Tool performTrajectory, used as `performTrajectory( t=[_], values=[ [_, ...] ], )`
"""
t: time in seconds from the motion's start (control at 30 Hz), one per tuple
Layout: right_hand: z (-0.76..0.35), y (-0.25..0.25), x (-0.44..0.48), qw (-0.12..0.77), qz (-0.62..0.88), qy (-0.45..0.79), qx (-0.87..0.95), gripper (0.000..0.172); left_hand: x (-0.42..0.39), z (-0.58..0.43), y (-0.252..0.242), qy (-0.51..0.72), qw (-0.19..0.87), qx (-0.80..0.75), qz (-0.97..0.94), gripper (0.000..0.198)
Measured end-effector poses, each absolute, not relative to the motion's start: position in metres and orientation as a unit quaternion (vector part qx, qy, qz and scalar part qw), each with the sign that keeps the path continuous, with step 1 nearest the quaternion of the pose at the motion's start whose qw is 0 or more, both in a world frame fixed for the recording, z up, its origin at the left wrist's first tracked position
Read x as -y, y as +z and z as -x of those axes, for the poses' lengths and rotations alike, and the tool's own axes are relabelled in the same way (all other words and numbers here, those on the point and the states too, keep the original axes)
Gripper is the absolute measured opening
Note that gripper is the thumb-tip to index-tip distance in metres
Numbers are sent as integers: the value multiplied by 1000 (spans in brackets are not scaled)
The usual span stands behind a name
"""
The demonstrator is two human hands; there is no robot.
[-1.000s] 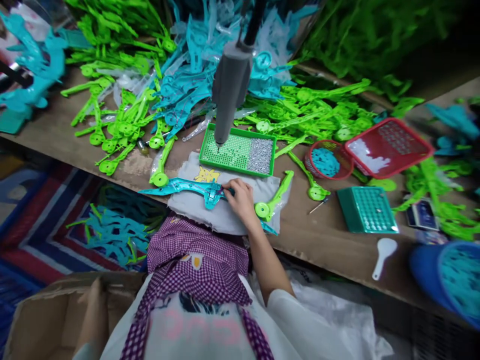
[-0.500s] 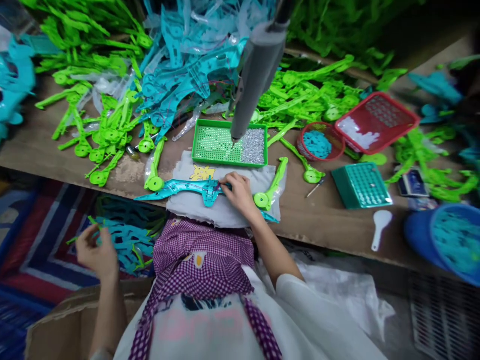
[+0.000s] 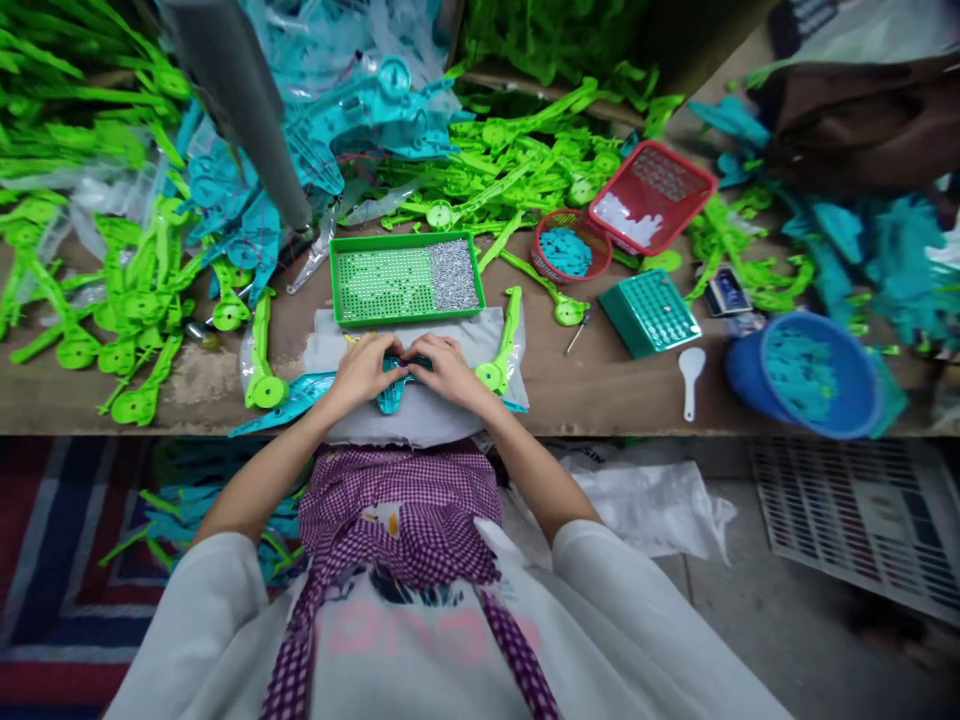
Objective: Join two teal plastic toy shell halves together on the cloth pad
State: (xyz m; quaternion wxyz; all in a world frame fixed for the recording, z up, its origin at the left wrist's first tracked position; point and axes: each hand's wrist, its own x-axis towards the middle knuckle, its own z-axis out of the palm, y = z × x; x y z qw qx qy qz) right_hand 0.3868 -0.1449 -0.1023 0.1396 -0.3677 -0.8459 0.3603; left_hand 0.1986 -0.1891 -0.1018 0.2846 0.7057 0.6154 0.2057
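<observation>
A long teal plastic part [image 3: 296,397] lies on a grey cloth [image 3: 420,420] at the front edge of the workbench. My left hand [image 3: 365,368] and my right hand [image 3: 448,368] both rest on its middle, fingers curled down and pinching it, fingertips nearly touching. Just behind the hands stands a green tray [image 3: 405,278] with a perforated bed and a heap of small silver screws at its right end. A grey hanging screwdriver [image 3: 240,100] dangles above and to the left of the tray. Green plastic parts [image 3: 501,345] lie beside the cloth.
Piles of green and teal parts cover the back and left of the bench. To the right sit a round red basket [image 3: 568,245], a red tray [image 3: 651,195], a teal tray [image 3: 651,312], a white scoop [image 3: 690,375] and a blue bowl [image 3: 802,372]. A striped rug [image 3: 60,560] lies below left.
My left hand came up from below the bench and joined the right hand on the teal part. The view swung right, and the hanging screwdriver now sits left of the green tray.
</observation>
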Motion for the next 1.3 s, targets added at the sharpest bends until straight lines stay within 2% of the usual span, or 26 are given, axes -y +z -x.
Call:
performTrajectory(
  t=[0.1,0.3,0.4,0.53,0.73,1.0,1.17,1.3],
  values=[
    [-406,-87,137,200,333,386,836,25,188,-201,-98,187,290,-620,-705,21],
    [-409,-35,121,465,417,352,697,26,184,-201,-96,158,292,-577,-746,24],
    [-397,-22,116,516,405,336,676,29,185,-199,-97,144,274,-567,-764,25],
    [-412,-40,133,438,405,319,736,19,186,-199,-99,133,266,-561,-773,25],
    [-440,-95,188,234,455,249,822,16,186,-201,-102,138,263,-540,-787,33],
    [-424,-103,191,213,506,220,807,10,177,-204,-93,99,301,-520,-793,30],
    [-427,-107,191,191,488,180,832,17,173,-202,-93,108,322,-512,-789,24],
    [-440,-110,194,161,412,117,889,27,179,-199,-96,125,301,-514,-793,18]
  ],
)
